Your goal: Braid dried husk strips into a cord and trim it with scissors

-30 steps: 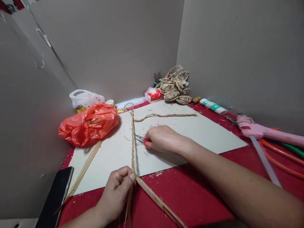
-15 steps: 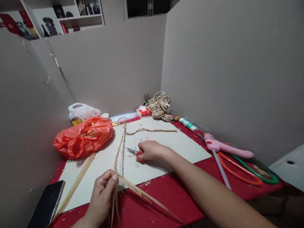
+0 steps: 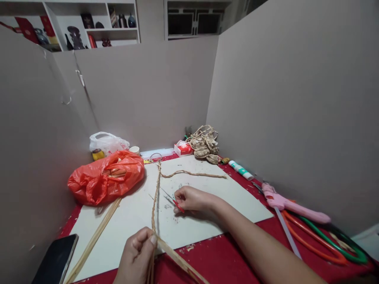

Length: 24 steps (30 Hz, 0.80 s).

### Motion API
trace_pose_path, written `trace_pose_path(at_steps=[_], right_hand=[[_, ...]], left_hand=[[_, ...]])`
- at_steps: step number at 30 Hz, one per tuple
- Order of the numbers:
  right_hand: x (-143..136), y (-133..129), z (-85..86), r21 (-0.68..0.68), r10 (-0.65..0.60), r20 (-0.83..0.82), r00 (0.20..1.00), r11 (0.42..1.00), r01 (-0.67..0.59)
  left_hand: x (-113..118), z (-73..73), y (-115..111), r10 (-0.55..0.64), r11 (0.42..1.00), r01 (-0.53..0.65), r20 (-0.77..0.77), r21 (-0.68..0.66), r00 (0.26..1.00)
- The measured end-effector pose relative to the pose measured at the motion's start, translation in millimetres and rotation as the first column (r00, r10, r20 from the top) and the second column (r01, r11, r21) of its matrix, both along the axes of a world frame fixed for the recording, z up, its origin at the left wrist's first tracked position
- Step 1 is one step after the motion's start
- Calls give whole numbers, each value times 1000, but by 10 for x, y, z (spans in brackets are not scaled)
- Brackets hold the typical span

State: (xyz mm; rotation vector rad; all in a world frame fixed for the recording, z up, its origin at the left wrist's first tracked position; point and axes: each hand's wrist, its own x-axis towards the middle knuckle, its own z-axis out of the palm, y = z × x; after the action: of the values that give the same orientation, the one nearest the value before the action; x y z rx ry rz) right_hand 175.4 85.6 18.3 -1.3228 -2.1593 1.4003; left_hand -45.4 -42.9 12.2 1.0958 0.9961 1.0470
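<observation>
My left hand (image 3: 137,252) pinches the lower end of a twisted straw cord (image 3: 154,205), where loose flat strands (image 3: 177,260) spread out below and to the right. The cord runs up the white board (image 3: 195,228) to a metal ring (image 3: 155,157); a second cord length (image 3: 192,172) lies curved to the right. My right hand (image 3: 189,200) is closed on small red-handled scissors (image 3: 177,205), right of the cord, with the blades apart and pointing up-left toward it.
A red plastic bag (image 3: 106,181) and long pale strips (image 3: 97,236) lie left, above a phone (image 3: 56,260). Rope bundles (image 3: 204,144) sit at the back. A pink glue gun (image 3: 296,205), orange tube (image 3: 314,244) and green tube (image 3: 334,240) lie right. Grey partitions (image 3: 142,94) stand around.
The view has shifted, so the scene sits lower in the picture. The scissors in my right hand have turned and their blades are spread wider. My left hand keeps its pinch on the cord.
</observation>
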Motion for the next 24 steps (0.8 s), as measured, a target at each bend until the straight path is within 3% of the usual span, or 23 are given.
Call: trace_pose_path(at_steps=[6, 8, 11, 14, 18, 21, 24], right_hand=[[22, -15, -40, -39, 67, -20, 998, 997, -67], [33, 6, -65, 106, -45, -35, 998, 993, 48], [22, 117, -91, 290, -265, -55, 963, 918, 269], [-51, 356, -34, 367, -390, -20, 921, 854, 370], [-276, 823, 154, 433, -463, 127, 877, 821, 371], [-498, 1128, 231, 445, -512, 263, 818, 816, 368], [-671, 1330, 182, 427, -539, 352, 765, 820, 381]], left_hand=[[33, 12, -3, 41, 999, -41, 11, -9, 999], [25, 8, 4, 35, 999, -35, 2, -2, 999], [2, -13, 33, 12, 999, -11, -31, 38, 999], [-11, -29, 67, -2, 993, 14, -103, 113, 995], [2, -59, 84, -45, 986, 64, -123, 151, 991], [15, -145, 105, -123, 989, 126, -46, 75, 991], [4, -281, 168, -169, 984, 171, 30, -55, 985]])
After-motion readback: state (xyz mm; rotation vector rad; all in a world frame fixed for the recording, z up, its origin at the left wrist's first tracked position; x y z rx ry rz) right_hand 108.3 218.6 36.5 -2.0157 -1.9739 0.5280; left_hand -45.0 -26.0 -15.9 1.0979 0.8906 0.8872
